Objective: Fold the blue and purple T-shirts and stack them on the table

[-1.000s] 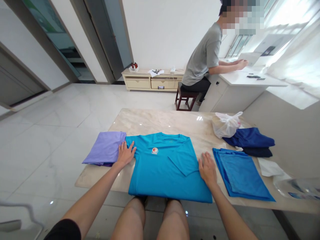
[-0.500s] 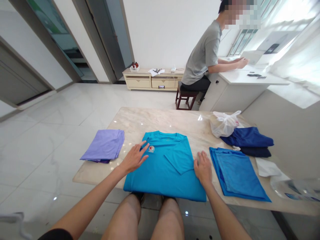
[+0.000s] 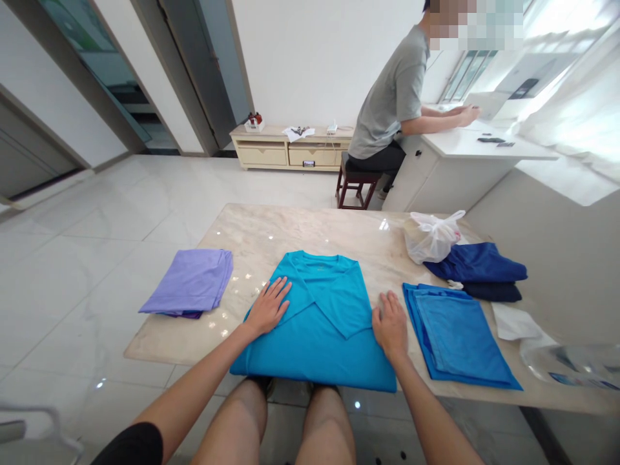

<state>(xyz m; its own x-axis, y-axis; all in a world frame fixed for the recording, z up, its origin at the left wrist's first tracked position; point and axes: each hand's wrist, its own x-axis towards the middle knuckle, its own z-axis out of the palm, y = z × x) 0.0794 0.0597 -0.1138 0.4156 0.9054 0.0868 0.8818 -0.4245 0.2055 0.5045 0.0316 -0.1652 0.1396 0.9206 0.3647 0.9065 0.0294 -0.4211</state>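
A turquoise T-shirt [image 3: 314,349] lies on the marble-topped table [image 3: 300,226] in front of me, its collar away from me and both sleeves laid inward across its front. My left hand [image 3: 270,305] rests flat on the left sleeve, fingers spread. At the opposite edge, my right hand [image 3: 390,326] lies beside the shirt with its fingers stretched out, touching the right side. The shirt's hem hangs slightly over the near table edge, above my knees. No badge shows on the chest; the left sleeve covers that spot.
Folded purple cloth [image 3: 188,281] lies on the left. To the right are folded blue cloth [image 3: 460,336], a white plastic bag [image 3: 433,239], dark blue clothing [image 3: 479,263] and a clear plastic container [image 3: 566,365]. Beyond the table, a person in grey [image 3: 387,97] sits on a stool [image 3: 357,184].
The left sleeve has been folded inward over the chest badge, and my left hand has come down flat on it. My right hand stays at the right edge. The view has shifted slightly.
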